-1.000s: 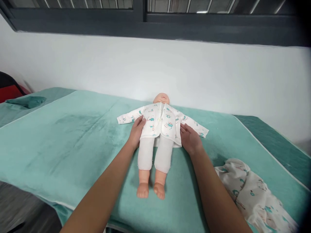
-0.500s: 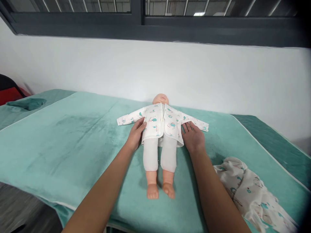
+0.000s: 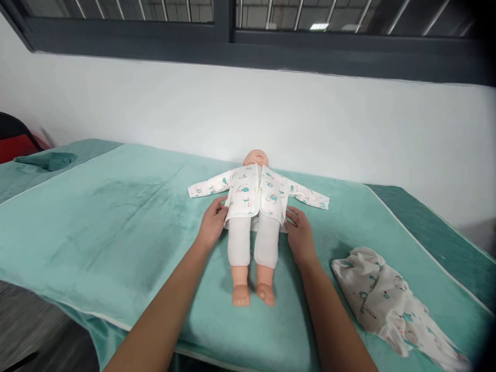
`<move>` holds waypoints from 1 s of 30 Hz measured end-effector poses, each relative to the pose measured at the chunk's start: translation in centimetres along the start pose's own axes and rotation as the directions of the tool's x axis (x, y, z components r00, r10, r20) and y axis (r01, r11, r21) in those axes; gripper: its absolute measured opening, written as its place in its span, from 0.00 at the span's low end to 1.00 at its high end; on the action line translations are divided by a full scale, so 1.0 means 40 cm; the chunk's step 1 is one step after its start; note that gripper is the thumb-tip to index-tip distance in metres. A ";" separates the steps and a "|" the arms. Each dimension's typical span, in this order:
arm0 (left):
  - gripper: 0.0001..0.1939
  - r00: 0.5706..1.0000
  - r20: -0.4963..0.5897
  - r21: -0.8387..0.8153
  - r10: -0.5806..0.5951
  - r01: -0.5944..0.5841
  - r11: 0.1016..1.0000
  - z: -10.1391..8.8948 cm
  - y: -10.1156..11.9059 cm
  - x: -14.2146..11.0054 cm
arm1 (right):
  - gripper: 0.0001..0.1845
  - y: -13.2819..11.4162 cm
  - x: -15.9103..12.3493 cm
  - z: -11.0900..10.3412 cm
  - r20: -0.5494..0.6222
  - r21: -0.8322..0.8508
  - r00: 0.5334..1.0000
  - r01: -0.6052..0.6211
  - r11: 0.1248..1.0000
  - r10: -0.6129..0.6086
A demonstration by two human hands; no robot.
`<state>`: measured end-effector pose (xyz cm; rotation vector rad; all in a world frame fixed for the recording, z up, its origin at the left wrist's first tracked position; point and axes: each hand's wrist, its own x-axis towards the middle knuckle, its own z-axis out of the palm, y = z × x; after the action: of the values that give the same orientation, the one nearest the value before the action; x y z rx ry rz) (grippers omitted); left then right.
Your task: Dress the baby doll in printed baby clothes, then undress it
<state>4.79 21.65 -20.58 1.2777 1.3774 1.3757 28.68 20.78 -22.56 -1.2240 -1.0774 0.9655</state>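
A baby doll point(image 3: 258, 157) lies on its back on a green-covered bed, its head toward the wall and bare feet toward me. It wears a white printed baby jacket point(image 3: 242, 194), sleeves spread out to both sides, front edges meeting at the chest and parting slightly lower down. My left hand point(image 3: 212, 222) is at the jacket's left side edge near the hem, thumb and fingers closed on the cloth. At the opposite side edge, my right hand point(image 3: 300, 232) has its fingers curled in against the hem. The doll's white cloth legs point(image 3: 239, 243) show below the jacket.
A crumpled white printed garment point(image 3: 387, 299) lies on the bed point(image 3: 116, 232) at the right. Behind the bed stand a white wall point(image 3: 248, 113) and a dark window frame point(image 3: 228, 49). A red and black object point(image 3: 15, 139) is at the far left.
Both hands have moved down the jacket's sides toward the hem. The right hand's fingers, spread earlier beneath the sleeve, are now curled at the edge. The view has shifted slightly.
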 end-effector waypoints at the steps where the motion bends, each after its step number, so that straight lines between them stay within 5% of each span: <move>1: 0.24 0.999 0.029 -0.025 -0.012 0.013 1.000 -0.009 -0.003 -0.017 | 0.26 0.000 -0.019 -0.007 0.030 0.007 0.999 0.029 1.000 -0.030; 6: 0.34 0.994 0.102 0.004 0.039 -0.039 0.999 -0.037 -0.014 -0.076 | 0.27 -0.007 -0.080 -0.019 0.070 -0.099 0.994 0.091 0.991 -0.084; 14: 0.18 0.993 -0.074 0.278 0.096 -0.072 0.958 -0.033 0.004 -0.093 | 0.21 -0.024 -0.083 -0.016 -0.052 -0.406 0.994 0.072 0.911 -0.101; 22: 0.16 0.990 -0.073 0.355 0.119 -0.086 0.931 -0.040 0.033 -0.128 | 0.19 -0.010 -0.264 -0.079 -0.138 -0.365 0.964 0.162 0.917 -0.225; 26: 0.15 0.992 -0.054 0.305 0.113 -0.091 0.948 -0.075 0.019 -0.215 | 0.14 -0.028 -0.367 -0.206 -0.070 -0.584 0.901 0.310 0.750 -0.427; 29: 0.14 0.979 -0.078 0.343 0.186 -0.149 0.927 -0.108 -0.022 -0.383 | 0.17 -0.043 -0.418 -0.311 -0.011 -0.799 0.844 0.315 0.512 -0.537; 30: 0.12 0.974 -0.002 0.350 0.226 -0.211 0.913 -0.115 -0.039 -0.452 | 0.20 -0.043 -0.429 -0.340 0.034 -0.860 0.842 0.299 0.413 -0.538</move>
<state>3.35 3.27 -23.81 1.6876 1.5968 1.3493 37.95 0.88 -22.99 -1.6514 -1.6265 -0.2282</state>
